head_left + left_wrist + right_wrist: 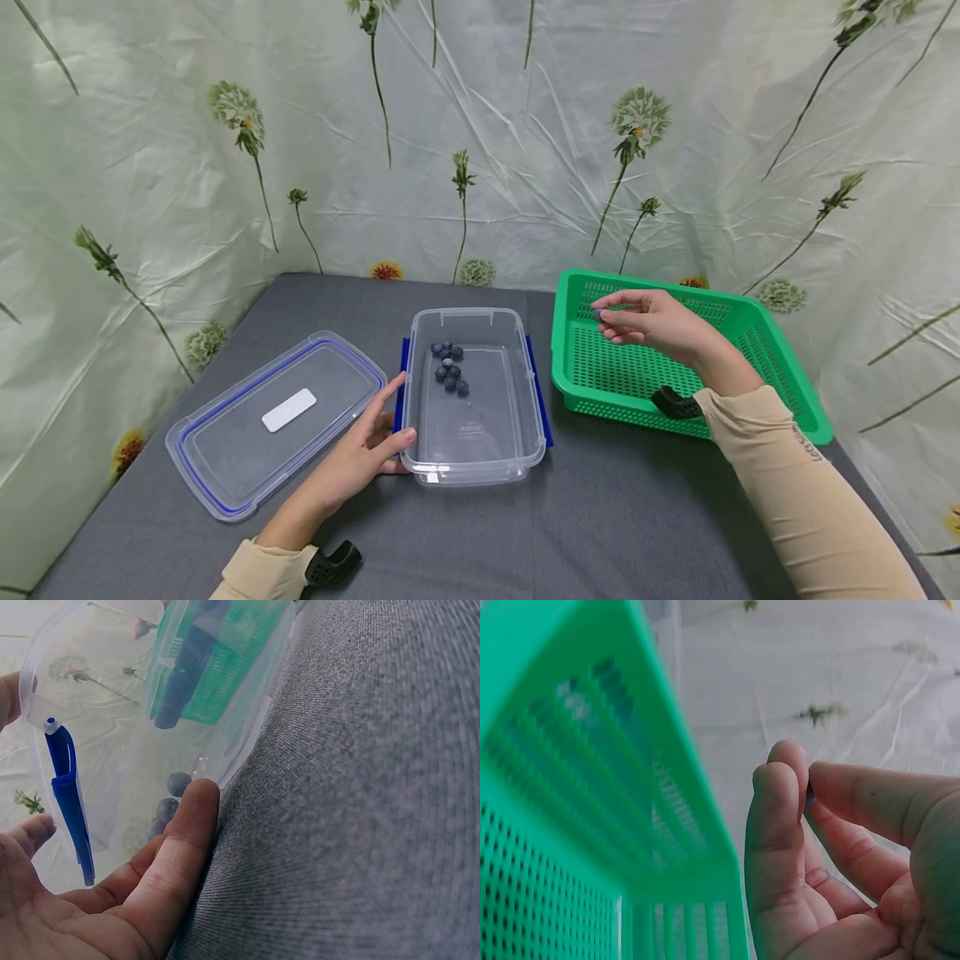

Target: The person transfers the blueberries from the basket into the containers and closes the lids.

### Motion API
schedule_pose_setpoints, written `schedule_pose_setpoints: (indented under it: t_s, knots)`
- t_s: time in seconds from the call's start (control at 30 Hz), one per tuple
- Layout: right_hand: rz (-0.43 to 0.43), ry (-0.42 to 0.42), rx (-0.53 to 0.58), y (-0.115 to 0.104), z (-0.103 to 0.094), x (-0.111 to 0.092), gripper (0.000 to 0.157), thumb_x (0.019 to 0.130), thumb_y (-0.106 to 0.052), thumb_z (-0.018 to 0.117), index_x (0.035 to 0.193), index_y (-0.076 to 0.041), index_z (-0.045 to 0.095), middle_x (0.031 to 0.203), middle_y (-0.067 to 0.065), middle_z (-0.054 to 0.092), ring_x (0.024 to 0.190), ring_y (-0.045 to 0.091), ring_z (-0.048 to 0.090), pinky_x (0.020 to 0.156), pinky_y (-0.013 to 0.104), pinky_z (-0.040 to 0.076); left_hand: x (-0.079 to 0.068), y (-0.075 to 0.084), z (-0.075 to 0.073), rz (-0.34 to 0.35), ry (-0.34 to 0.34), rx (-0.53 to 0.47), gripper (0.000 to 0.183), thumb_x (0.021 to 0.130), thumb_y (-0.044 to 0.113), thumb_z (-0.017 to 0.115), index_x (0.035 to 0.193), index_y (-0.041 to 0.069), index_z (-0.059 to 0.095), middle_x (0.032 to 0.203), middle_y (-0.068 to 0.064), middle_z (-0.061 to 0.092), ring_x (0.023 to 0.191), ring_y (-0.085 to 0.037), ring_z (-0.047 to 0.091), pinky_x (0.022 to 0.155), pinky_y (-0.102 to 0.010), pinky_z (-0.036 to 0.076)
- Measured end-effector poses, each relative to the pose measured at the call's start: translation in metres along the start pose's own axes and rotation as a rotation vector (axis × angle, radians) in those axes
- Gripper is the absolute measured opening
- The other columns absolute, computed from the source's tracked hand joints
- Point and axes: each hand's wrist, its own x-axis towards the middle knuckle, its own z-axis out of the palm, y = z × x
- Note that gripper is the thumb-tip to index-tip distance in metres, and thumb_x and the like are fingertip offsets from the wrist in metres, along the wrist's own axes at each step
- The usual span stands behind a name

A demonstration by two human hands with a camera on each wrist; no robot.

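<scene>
Between the thumb and fingertips of my right hand (656, 327) a single blueberry (597, 315) is pinched, held above the left part of the green basket (562, 379). Only a dark sliver of it shows in the right wrist view. My left hand (358, 454) touches the left side of a clear plastic container (480, 450), its fingers spread along the wall by a blue latch (69, 799) and its thumb at the near left corner. Several blueberries (450, 371) lie in the container's left half; a few show through its wall in the left wrist view.
A clear lid (236, 454) with a blue seal and a white label (288, 410) lies left of the container. The green basket stands to the right, near the back edge of the grey-covered table (600, 517). Behind hangs a flower-patterned curtain (525, 167).
</scene>
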Motion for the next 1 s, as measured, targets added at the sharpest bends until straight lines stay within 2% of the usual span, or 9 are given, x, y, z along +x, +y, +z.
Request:
schedule_pose_setpoints:
  t_s: [0.33,0.63,0.73,0.9,1.0]
  knots:
    - [-0.047,-0.030,-0.007,-0.014,0.041,0.014,0.040,0.109,-0.011,0.063,0.144,0.007,0.058,0.103,0.006,0.075,0.090,0.012,0.072,0.086,0.027,0.064,0.000,0.000,-0.001,0.013,-0.006,-0.004,0.080,0.109,0.026,0.062,0.171,0.042,0.015,0.156,-0.036,0.045,0.127,-0.039,0.064,0.087,-0.046,0.067]
    - [-0.020,-0.070,-0.011,-0.020,0.082,0.045,0.036,0.109,-0.011,0.062,0.142,0.003,0.062,0.101,0.005,0.075,0.090,0.014,0.073,0.082,0.027,0.064,0.000,0.002,-0.002,0.023,-0.016,-0.010,0.081,0.109,0.026,0.063,0.172,0.040,0.014,0.157,-0.037,0.043,0.126,-0.039,0.064,0.087,-0.047,0.067]
    - [-0.028,-0.085,-0.023,-0.023,0.093,0.052,0.034,0.109,-0.010,0.062,0.141,0.002,0.064,0.103,0.009,0.077,0.092,0.017,0.076,0.084,0.029,0.066,0.000,0.001,-0.002,0.019,-0.015,-0.009,0.081,0.109,0.024,0.062,0.172,0.041,0.014,0.157,-0.036,0.044,0.126,-0.039,0.064,0.087,-0.046,0.067]
    - [-0.033,-0.102,-0.072,-0.029,0.108,0.061,0.032,0.109,-0.010,0.062,0.138,0.002,0.067,0.105,0.017,0.079,0.091,0.017,0.079,0.094,0.041,0.066,0.001,0.001,-0.003,0.023,-0.015,0.005,0.080,0.110,0.023,0.061,0.172,0.041,0.014,0.158,-0.037,0.043,0.126,-0.039,0.064,0.086,-0.045,0.068]
    - [-0.027,-0.109,-0.089,-0.031,0.114,0.066,0.031,0.108,-0.009,0.063,0.137,0.002,0.069,0.104,0.017,0.079,0.088,0.014,0.079,0.094,0.041,0.065,0.002,0.001,-0.002,0.012,-0.011,-0.002,0.079,0.110,0.023,0.061,0.171,0.043,0.015,0.158,-0.036,0.043,0.127,-0.040,0.064,0.087,-0.045,0.067]
